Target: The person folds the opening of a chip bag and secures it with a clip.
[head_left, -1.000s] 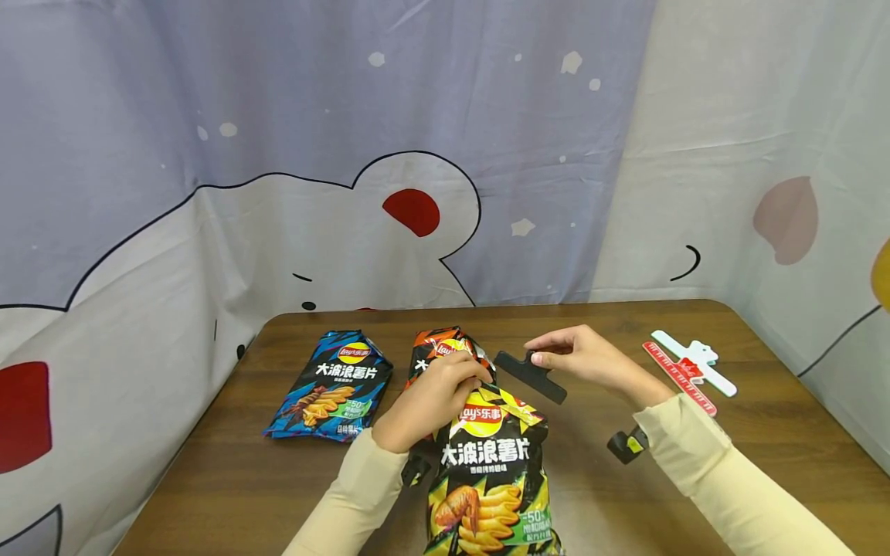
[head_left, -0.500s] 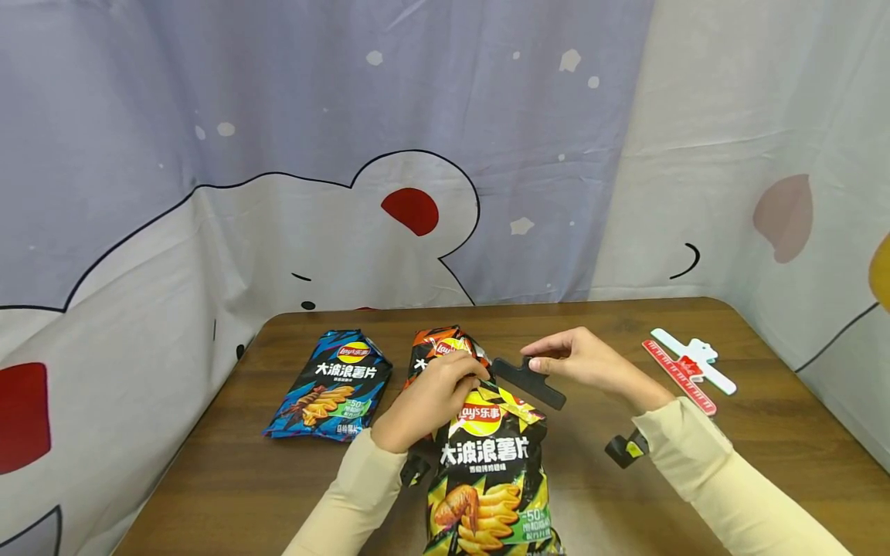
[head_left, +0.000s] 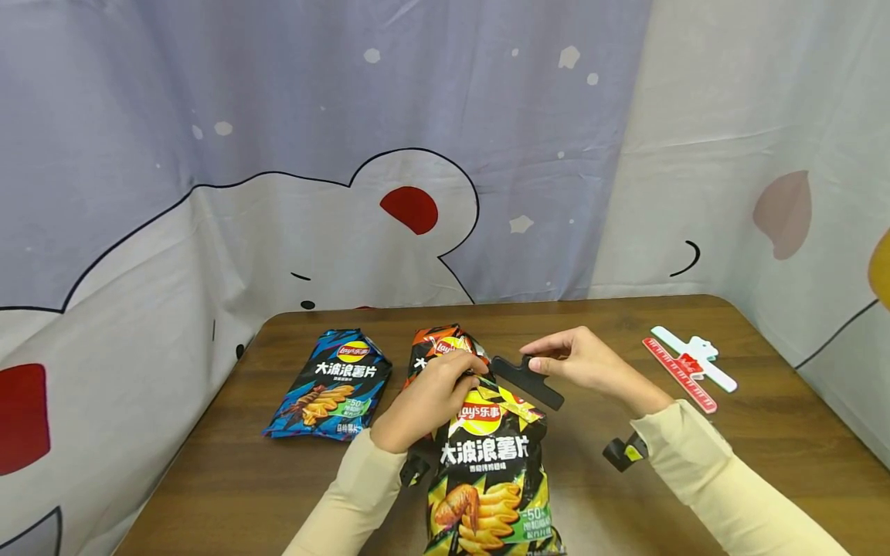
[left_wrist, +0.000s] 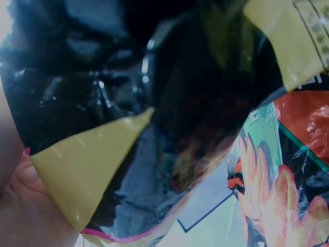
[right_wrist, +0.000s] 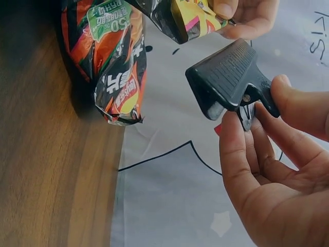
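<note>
In the head view my left hand (head_left: 436, 394) pinches the top edge of a black and yellow chip bag (head_left: 487, 471). That bag stands near the front of the table, and in the left wrist view its crinkled foil (left_wrist: 87, 164) fills most of the picture. To its right, my right hand (head_left: 580, 361) holds a black bag clip (head_left: 528, 381) by its handles, thumb on one side and fingers on the other. The right wrist view shows the clip (right_wrist: 226, 74) with its long jaws parted, apart from the bag's top.
An orange chip bag (head_left: 439, 340) lies behind the held one, partly hidden. A blue chip bag (head_left: 334, 386) lies to the left. On the right of the wooden table (head_left: 243, 494) lie a red clip (head_left: 680, 374) and a white clip (head_left: 695, 357). Patterned curtains hang behind.
Both hands stay almost in place, the left on the bag and the right with the bag clip. The clip sits very slightly further left than a second ago.
</note>
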